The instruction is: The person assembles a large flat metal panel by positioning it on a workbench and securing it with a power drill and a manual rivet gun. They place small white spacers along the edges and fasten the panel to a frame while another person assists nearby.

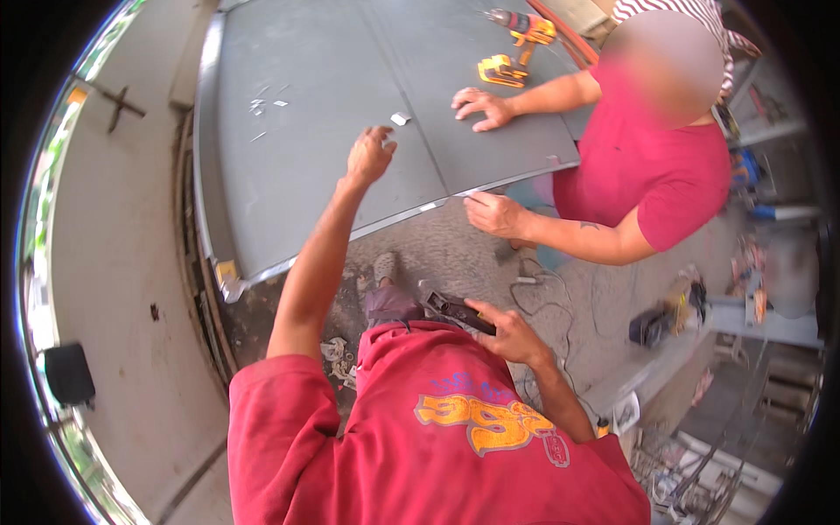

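My left hand (371, 157) reaches over a large grey panel (324, 166), its fingers apart and slightly bent. Just beyond the fingertips lies a small white piece (400, 118), with a gap between them. Close to my waist, my right hand (514, 334) is wrapped round a dark hand tool (457, 310) with a greyish front end; its exact kind is unclear. Across from me, a co-worker in a red shirt rests one hand (486, 110) on the panel. The co-worker's other hand (495, 214) is at the panel's near metal edge (411, 210).
A yellow and black cordless drill (527, 37) lies at the panel's far right. Thin white scraps (259, 107) are scattered on the panel's left. A cable (569, 315) trails over the floor. Leftward stands a pale wall (122, 262); tools and clutter fill the right side.
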Demonstrator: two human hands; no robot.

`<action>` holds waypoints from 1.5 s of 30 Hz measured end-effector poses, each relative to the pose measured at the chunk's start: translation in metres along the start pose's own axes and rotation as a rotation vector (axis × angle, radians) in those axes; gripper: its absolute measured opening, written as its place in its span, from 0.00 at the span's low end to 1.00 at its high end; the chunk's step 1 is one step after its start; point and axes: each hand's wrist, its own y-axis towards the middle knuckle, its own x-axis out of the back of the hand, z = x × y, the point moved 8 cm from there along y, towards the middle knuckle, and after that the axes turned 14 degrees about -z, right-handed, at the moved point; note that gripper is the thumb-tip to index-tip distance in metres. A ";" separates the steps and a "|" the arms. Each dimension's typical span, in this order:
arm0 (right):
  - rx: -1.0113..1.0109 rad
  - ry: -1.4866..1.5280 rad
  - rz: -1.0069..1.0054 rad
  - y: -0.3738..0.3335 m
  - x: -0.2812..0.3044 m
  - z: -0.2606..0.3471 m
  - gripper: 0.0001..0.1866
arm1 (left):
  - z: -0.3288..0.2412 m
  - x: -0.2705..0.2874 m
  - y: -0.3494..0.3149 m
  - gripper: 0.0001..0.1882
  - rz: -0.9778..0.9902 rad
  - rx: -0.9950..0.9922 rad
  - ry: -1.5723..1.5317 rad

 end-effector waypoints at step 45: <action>-0.286 -0.087 -0.560 0.118 0.094 0.085 0.21 | -0.021 0.029 -0.002 0.12 0.379 0.778 -1.186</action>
